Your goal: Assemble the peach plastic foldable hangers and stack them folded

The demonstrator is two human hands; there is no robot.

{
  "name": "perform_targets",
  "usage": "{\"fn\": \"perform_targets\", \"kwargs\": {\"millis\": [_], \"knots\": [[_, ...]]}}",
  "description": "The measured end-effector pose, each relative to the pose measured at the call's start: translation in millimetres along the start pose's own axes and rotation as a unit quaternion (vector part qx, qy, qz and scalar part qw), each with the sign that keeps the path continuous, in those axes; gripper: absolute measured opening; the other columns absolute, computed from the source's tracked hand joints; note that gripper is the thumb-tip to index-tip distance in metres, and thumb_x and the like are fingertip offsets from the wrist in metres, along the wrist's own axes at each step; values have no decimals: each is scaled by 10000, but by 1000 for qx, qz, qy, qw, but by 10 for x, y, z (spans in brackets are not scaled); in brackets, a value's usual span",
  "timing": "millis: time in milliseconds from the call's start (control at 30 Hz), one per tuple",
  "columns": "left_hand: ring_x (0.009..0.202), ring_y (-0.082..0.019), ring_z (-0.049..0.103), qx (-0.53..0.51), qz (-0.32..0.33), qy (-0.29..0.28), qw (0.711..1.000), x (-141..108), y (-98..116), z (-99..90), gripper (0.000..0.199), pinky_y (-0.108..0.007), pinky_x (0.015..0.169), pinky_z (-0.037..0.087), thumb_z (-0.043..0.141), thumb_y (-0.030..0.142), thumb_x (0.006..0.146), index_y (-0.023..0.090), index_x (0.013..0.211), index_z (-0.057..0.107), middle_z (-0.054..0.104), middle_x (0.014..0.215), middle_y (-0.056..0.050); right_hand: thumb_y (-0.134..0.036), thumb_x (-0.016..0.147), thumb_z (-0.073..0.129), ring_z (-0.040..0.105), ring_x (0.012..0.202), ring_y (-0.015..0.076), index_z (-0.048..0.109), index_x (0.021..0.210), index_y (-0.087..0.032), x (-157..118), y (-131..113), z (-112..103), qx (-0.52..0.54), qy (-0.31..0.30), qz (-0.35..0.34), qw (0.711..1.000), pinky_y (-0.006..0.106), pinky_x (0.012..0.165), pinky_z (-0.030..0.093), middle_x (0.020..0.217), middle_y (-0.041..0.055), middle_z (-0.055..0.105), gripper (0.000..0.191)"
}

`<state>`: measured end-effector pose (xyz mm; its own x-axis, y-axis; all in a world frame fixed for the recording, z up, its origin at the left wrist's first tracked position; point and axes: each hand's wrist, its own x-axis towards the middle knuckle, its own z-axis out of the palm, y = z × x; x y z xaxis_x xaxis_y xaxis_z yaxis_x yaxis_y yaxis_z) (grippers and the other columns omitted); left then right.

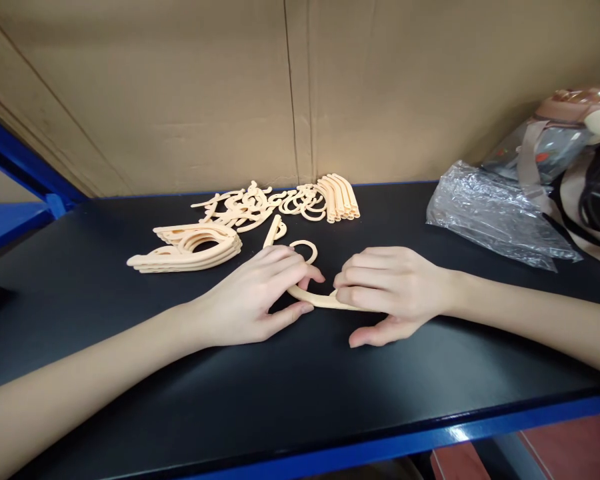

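A cream plastic hanger (325, 301) with a curved body lies low over the black table, between my hands. My left hand (260, 293) is closed round its left part, thumb at the lower edge. The fingers of my right hand (393, 290) wrap over its right end, with the thumb apart below. Beyond my left hand a cream hook (305, 251) and a straight cream arm (272, 232) stick out; their joint is hidden by the fingers.
Stacked cream hanger pieces (185, 259) lie at the left. Behind are loose hooks (250, 205) and a bundle of cream arms (341, 199). Clear plastic bags (490, 213) and a strapped bottle (555, 143) are at the right. A cardboard wall (205, 87) stands behind the table (280, 413).
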<state>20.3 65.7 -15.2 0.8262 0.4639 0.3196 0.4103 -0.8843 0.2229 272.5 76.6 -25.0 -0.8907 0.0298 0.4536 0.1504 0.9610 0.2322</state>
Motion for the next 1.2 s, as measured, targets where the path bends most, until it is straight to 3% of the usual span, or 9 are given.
{"fn": "perform_targets", "kwargs": {"millis": [167, 333, 500, 633, 800, 1200], "knots": [[1031, -217, 499, 20, -17, 28, 999, 0, -6, -5, 298, -349, 915, 401, 555, 340, 920, 166, 1158, 512, 604, 1073, -71, -207, 881, 468, 549, 893, 189, 584, 917, -163, 20, 8, -1, 23, -45, 41, 998, 324, 770, 425, 922, 57, 642, 129], [1134, -188, 492, 30, -118, 108, 987, -1, -40, 12, 272, -359, 999, 374, 334, 143, 980, 163, 1190, 504, 574, 1197, -78, -124, 759, 505, 523, 895, 196, 586, 953, -160, 26, 60, 26, 105, -54, 135, 984, 360, 847, 396, 967, 67, 615, 213], [1205, -159, 494, -26, -170, 133, 976, -26, -120, 62, 382, -346, 1062, 381, 306, 28, 913, 171, 1212, 494, 554, 1249, -62, -77, 715, 510, 497, 870, 186, 565, 965, -173, 18, 88, 44, 135, -26, 202, 970, 349, 843, 378, 955, 53, 590, 273], [1182, -152, 527, -58, -170, 138, 974, -23, -164, 86, 411, -351, 1059, 414, 292, 4, 887, 161, 1208, 496, 564, 1233, -69, -73, 732, 509, 498, 881, 194, 561, 975, -179, 23, 85, 44, 127, -29, 205, 970, 355, 859, 373, 964, 56, 592, 270], [1220, -164, 499, -10, -177, 137, 975, -10, -146, 76, 430, -375, 1093, 383, 309, -25, 856, 155, 1196, 502, 556, 1249, -74, -76, 750, 516, 510, 911, 201, 563, 970, -183, 22, 91, 57, 104, -18, 218, 970, 361, 876, 371, 980, 54, 596, 249], [1167, -152, 544, -39, -134, 125, 982, 7, -134, 74, 296, -312, 1029, 448, 379, 106, 951, 182, 1212, 497, 568, 1240, -70, -206, 883, 535, 544, 931, 205, 575, 986, -182, 16, 113, 84, 69, -23, 251, 965, 350, 842, 389, 982, 54, 611, 114]]}}
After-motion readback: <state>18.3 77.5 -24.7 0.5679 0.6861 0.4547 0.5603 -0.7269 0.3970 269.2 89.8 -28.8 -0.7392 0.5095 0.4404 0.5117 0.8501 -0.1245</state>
